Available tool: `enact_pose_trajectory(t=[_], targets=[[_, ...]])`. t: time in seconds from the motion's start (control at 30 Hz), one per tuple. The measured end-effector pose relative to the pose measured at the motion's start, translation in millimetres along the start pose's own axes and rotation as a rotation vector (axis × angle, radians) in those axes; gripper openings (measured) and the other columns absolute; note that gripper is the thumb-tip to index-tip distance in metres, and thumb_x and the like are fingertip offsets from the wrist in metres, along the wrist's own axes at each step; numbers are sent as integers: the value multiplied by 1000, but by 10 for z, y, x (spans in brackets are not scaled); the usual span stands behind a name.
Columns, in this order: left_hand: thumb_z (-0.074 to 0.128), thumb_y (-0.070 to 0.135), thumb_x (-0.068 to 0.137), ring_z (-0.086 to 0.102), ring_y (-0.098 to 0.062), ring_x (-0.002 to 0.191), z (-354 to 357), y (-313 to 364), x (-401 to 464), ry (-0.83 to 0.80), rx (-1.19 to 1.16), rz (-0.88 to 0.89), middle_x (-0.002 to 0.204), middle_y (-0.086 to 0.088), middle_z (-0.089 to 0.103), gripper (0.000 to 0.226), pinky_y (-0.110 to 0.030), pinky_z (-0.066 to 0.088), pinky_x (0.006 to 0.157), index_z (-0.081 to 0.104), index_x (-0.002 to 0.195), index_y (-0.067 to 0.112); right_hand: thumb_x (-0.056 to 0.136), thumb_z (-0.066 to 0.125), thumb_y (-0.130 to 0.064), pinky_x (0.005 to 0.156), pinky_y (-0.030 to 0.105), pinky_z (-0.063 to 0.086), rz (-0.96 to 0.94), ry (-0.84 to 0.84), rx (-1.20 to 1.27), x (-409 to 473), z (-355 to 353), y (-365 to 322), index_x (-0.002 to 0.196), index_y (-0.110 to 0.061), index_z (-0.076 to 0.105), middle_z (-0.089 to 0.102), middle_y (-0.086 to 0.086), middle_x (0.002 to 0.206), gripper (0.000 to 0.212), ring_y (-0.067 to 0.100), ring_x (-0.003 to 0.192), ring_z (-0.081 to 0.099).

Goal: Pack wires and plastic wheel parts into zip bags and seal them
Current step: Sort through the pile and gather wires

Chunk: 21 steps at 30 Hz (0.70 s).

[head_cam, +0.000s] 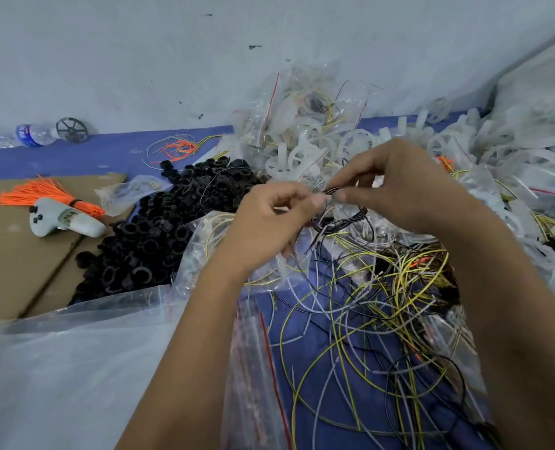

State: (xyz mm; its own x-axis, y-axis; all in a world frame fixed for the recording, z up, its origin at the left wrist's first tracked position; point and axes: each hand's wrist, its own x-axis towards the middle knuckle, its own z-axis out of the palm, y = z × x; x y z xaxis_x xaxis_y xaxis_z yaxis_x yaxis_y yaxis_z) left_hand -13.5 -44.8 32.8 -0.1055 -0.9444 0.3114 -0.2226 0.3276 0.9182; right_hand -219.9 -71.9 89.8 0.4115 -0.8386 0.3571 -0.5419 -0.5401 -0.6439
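While both hands meet above the loose wires (367,319), the left hand (269,222) and right hand (399,186) pinch a small zip bag (350,209) holding black wires (344,222).

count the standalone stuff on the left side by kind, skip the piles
water bottle: 1
black spoked wheel: 1
bundle of orange cable ties: 1
grey handheld controller: 1
Total: 4
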Motion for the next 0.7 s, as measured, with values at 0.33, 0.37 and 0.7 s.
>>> enact_pose_trajectory(t=[0.33, 0.37, 0.7], targets=[[71, 7, 95, 54, -15, 49, 2, 24, -9, -6, 7, 47, 65, -16, 51, 18, -31, 59, 50, 70, 81, -5, 84, 79, -33, 51, 12, 38, 142, -277, -291, -15, -9, 206, 79, -31, 75, 63, -21, 57, 6, -3, 55, 57], [70, 6, 95, 54, -14, 48, -34, 21, -13, 2, 4, 46, 61, -10, 52, 17, -30, 58, 50, 71, 80, -3, 84, 79, -29, 51, 12, 38, 176, -351, -313, -36, -19, 246, 80, -30, 75, 66, -19, 59, 6, -5, 55, 59], [66, 7, 98, 48, -13, 40, -380, -139, -47, 200, -91, -69, 48, -3, 50, 21, -20, 48, 44, 75, 80, 0, 87, 75, -25, 79, 37, 56, 402, -649, -432, -140, -198, 488, 77, -34, 79, 75, -9, 70, 14, 14, 75, 72]])
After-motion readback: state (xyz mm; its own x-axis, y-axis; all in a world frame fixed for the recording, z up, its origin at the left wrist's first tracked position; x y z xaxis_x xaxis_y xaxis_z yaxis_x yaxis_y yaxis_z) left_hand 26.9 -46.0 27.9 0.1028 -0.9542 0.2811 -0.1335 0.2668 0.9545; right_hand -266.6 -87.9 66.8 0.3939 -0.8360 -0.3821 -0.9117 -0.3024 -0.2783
